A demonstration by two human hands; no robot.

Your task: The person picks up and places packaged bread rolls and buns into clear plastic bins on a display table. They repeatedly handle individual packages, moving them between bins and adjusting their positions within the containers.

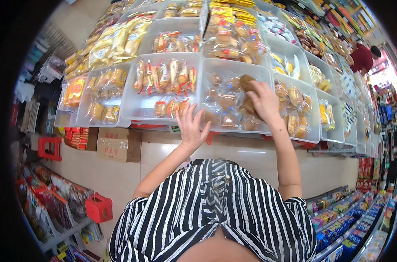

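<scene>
My right hand (pixel 264 100) grips a brown cloth (pixel 247 98) over the right part of a translucent plastic bin (pixel 234 65) of wrapped round pastries (pixel 229 120). The cloth's lower part lies against the packets. My left hand (pixel 192 126) has its fingers spread at the front rim, where this bin meets the one on its left, and it holds nothing. In that left bin (pixel 129 109) stand long wrapped pastries (pixel 162 75) at the back, with shorter wrapped ones (pixel 170 107) near the front. Whether the left fingertips touch a packet, I cannot tell.
More bins of packaged snacks (pixel 295 98) surround these two. Below the display, a cardboard box (pixel 114 144) and a red stool (pixel 50 149) stand on the floor at left; another red stool (pixel 99 207) is nearer. Stocked shelves (pixel 342 226) lie at lower right. A person (pixel 362 59) is at far right.
</scene>
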